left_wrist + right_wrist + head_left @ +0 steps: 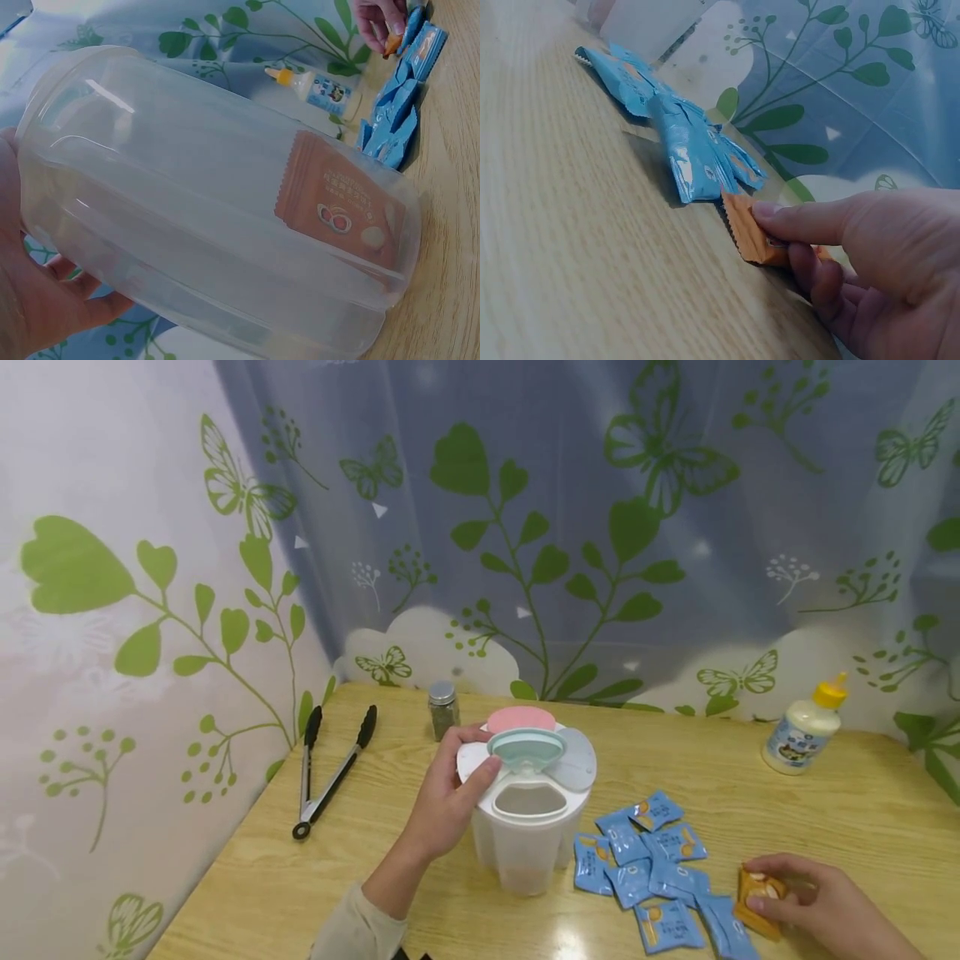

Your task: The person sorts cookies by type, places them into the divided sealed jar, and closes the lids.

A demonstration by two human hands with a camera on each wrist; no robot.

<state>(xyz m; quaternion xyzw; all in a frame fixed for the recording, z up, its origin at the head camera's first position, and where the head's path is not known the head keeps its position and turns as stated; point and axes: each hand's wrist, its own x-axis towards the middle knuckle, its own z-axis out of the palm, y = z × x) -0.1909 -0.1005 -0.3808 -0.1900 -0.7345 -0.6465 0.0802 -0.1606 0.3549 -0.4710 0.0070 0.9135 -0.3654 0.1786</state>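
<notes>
My left hand [442, 806] grips the rim of a translucent storage canister [528, 860] standing on the table, with the thumb on top of its white lid. The lid has coloured flaps; the green flap [525, 750] is raised over an opening, while the pink flap [521, 719] lies at the back. Through the canister wall in the left wrist view shows an orange snack packet [337, 199] at the bottom. At the right, my right hand [817, 897] pinches another orange packet [754, 234] between thumb and fingers, close to the tabletop. Several blue snack packets [670, 927] lie heaped between the canister and that hand.
Black-tipped tongs [330, 789] lie spread on the left of the wooden table [247, 893]. Behind the canister stands a small spice jar [443, 714] with a metal cap. A yellow-capped squeeze bottle [801, 735] is at the back right, before a patterned curtain [555, 635].
</notes>
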